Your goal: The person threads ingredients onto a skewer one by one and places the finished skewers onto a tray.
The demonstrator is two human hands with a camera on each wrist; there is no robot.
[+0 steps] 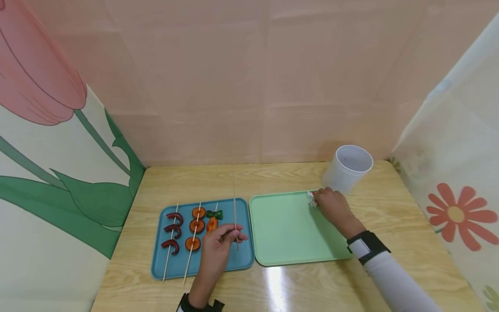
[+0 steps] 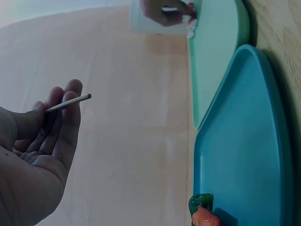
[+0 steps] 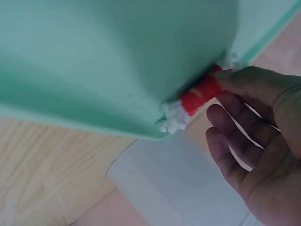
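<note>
My left hand [image 1: 218,247] pinches a thin wooden skewer [image 1: 235,212] near its lower end, holding it upright over the right side of the blue tray [image 1: 243,255]. In the left wrist view, the blunt end of that skewer pokes out past the fingertips. At the far right corner of the green tray [image 1: 288,234], my right hand [image 1: 337,208] grips a small red roll-shaped piece with frilly white ends [image 3: 202,96] between thumb and fingers. In the head view the hand covers most of this piece.
A white cup [image 1: 343,173] stands behind the green tray's right corner. Left on the blue tray lie a skewer with dark red curled pieces [image 1: 173,231], one with orange round slices [image 1: 197,226], and one with green and orange pieces [image 1: 214,214], partly hidden by my left hand.
</note>
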